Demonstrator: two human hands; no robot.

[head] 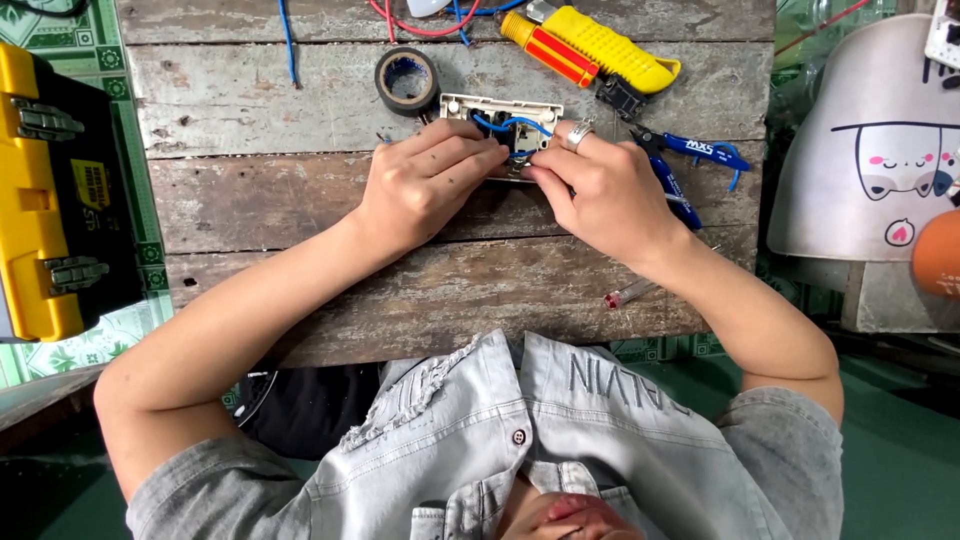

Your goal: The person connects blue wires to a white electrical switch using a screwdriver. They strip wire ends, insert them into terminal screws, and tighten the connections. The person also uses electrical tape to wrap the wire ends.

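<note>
- Pinching at the back of a white switch plate [500, 112], the left hand [425, 185] and the right hand [600, 195] met fingertip to fingertip over its open cavity, each closed narrowly on the plate and its blue wire [510, 123].
- The plate lay face down near the far edge of the worn wooden table [300, 210], between the two hands.
- Doing this well, I judged, called for steadying the plate with one hand while the other seated the wire fully, leaving no bare strand loose.
- Just beyond sat a roll of black tape [406, 80]; to the right lay a yellow-and-red screwdriver [550, 48] and blue-handled pliers [690, 160].
- A yellow toolbox [40, 190] stood well apart at the left.
</note>
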